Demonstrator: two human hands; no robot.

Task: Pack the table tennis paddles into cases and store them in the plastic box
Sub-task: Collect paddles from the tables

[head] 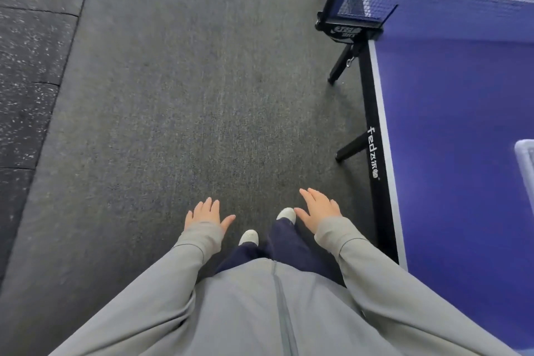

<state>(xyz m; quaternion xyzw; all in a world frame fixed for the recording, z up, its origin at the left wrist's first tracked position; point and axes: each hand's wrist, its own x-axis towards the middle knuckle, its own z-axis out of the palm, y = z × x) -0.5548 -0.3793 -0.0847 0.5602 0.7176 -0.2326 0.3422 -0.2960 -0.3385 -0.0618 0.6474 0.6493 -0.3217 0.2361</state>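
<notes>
Both the left hand (208, 212) and right hand (318, 209) hang spread and empty; what is probably the plastic box (526, 165) sits on the desk (450, 113) to the right, nearer the right hand; no paddles show.

Plastic box (526, 160): translucent, pale bluish-white, rounded corner and raised rim. Only one corner visible, rest cut off at right frame edge. Rests on blue table (450, 130), set in from white-lined side edge. Contents not discernible.
</notes>
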